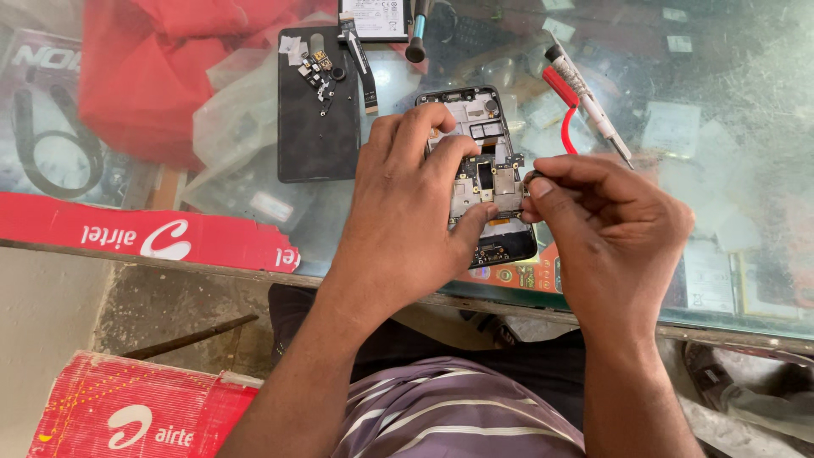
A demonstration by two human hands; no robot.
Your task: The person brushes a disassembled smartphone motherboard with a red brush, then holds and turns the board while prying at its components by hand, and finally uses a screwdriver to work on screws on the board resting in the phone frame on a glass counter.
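Red cloth (pixel 161 76) far left, then black back cover (pixel 318 127) strewn with small loose parts. Left hand (pixel 407 212) spread flat over opened phone (pixel 487 161) on glass counter (pixel 746 127), pinning it — thumb on the board. Right hand (pixel 610 229) pinching a small dark part (pixel 532 180) at the phone's right edge. Risk: part slipping from the pinch — likely lost among the counter clutter.
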